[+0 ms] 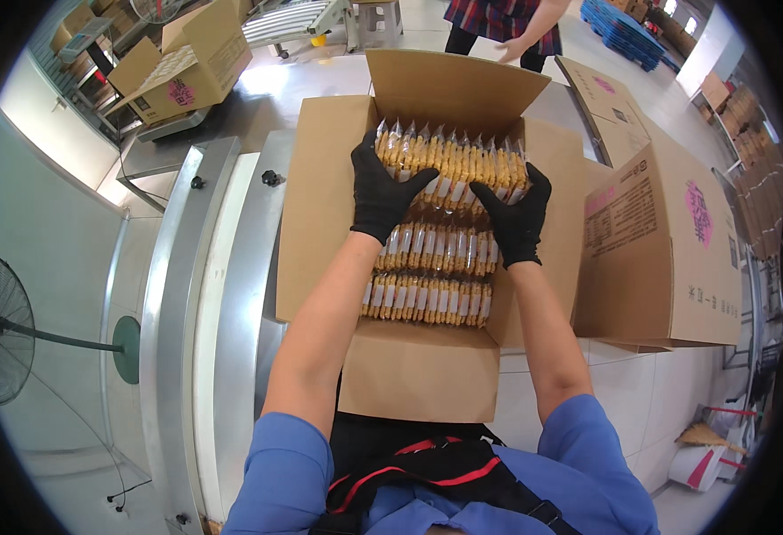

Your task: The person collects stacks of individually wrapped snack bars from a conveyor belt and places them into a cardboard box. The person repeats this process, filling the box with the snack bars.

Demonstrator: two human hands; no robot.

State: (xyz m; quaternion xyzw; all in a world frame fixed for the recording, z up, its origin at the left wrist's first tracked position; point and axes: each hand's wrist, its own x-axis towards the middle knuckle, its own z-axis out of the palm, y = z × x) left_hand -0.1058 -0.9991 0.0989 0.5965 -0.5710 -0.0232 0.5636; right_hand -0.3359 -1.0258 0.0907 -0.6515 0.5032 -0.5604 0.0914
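Before me stands a cardboard box (418, 374) with its flaps spread. Rows of clear-wrapped yellowish snack pieces (431, 297) stand on edge inside it. At the far end, my left hand (384, 194), in a black glove, clasps the left end of a row of wrapped snacks (455, 160), thumb on the near side. My right hand (518, 214), gloved too, clasps that row's right end. Two more rows lie nearer to me. The fingertips beyond the row are partly hidden, and so is the box's floor.
An empty cardboard box (632, 254) stands at the right, flattened cardboard (598, 100) behind it. A filled open box (184, 80) rests on a scale at the back left. Steel rails (231, 321) run along the left, near a fan (0, 328). Another person (505, 27) stands beyond the table.
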